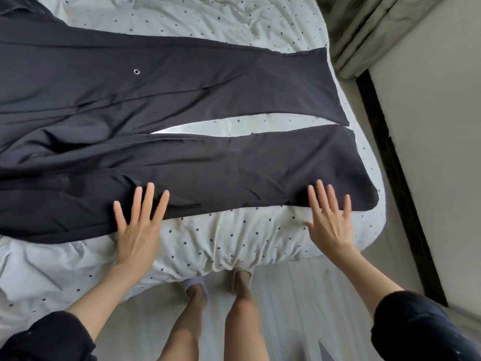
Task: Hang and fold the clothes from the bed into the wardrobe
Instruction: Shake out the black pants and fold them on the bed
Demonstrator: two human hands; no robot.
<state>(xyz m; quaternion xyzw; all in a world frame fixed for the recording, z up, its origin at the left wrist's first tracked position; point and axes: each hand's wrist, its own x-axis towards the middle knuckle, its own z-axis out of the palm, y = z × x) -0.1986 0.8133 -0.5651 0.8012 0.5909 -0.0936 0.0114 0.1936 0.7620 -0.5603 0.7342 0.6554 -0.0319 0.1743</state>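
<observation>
A pair of black trousers lies spread flat across the bed, waist toward the left, both legs reaching the right edge with a narrow gap between them. A small metal eyelet shows on the far leg. My left hand lies flat with fingers spread on the near edge of the near leg. My right hand is also flat, fingers spread, its fingertips on the same leg close to the hem. Neither hand grips the cloth.
The bed is covered by a white sheet with dark dots, rumpled at the near edge. My legs and slippers stand on the pale floor below. A dark strip and a curtain are to the right.
</observation>
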